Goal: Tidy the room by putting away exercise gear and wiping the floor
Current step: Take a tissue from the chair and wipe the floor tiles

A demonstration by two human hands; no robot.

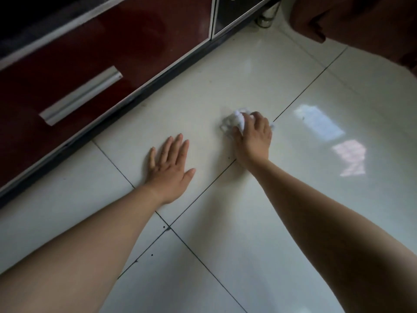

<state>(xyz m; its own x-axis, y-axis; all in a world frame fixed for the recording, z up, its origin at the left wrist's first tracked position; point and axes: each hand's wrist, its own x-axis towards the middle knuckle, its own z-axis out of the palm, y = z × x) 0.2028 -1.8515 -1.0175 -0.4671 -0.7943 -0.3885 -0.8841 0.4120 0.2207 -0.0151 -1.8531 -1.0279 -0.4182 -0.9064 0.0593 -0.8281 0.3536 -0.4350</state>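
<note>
White crumpled cloth (235, 120) is gripped by the right hand (253, 138) and pressed on the tiled floor (225, 71), showing at the hand's 11 o'clock. Left hand (171, 164) is laid flat, fingers straight, at the cloth's 8 o'clock, apart from it.

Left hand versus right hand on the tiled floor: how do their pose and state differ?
The left hand lies flat, fingers straight; the right hand curls its fingers. The left hand holds nothing; the right hand grips a crumpled white cloth. Both are down on the glossy pale tiled floor.
</note>
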